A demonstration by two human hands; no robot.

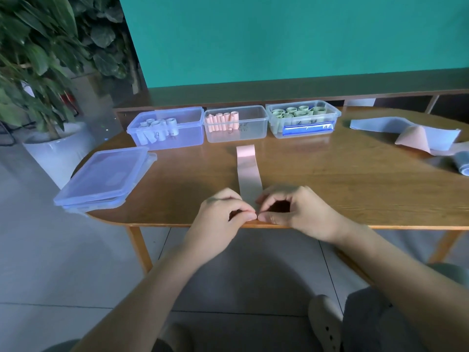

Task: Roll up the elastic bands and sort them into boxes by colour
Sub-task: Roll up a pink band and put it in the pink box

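Note:
A pink elastic band lies flat on the wooden table, stretching from the near edge toward the boxes. My left hand and my right hand pinch its near end together at the table's front edge. Three clear boxes stand at the back: the left box holds pale blue rolls, the middle box pink rolls, the right box green rolls. Loose blue and pink bands lie unrolled at the right.
Stacked box lids sit on the table's left corner, overhanging it a little. A potted plant stands on the floor to the left. A teal wall and low shelf run behind the table. My knee and shoe show below.

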